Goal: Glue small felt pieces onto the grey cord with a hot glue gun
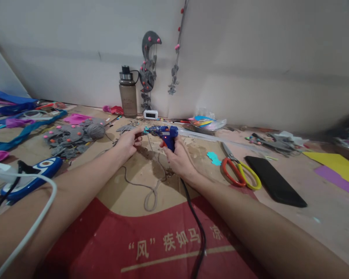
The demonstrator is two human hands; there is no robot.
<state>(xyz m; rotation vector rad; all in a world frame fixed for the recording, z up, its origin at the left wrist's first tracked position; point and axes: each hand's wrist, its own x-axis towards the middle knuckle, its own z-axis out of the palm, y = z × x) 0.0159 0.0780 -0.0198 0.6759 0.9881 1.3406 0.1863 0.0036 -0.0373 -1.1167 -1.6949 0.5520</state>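
Observation:
My right hand (178, 157) grips the handle of a blue glue gun (164, 133), its nozzle pointing left and its black cord (196, 221) trailing toward me. My left hand (129, 142) is closed in a pinch right at the nozzle tip, holding a small piece I cannot make out. A thin grey string (147, 188) with a loop lies on the cardboard (128, 193) below the hands.
Red-and-yellow scissors (240, 170) and a black phone (275, 180) lie to the right. Grey felt pieces and a yarn ball (95, 131) sit to the left. A bottle (128, 95), a small clock (150, 114) and a hanging moon decoration (149, 58) stand by the wall.

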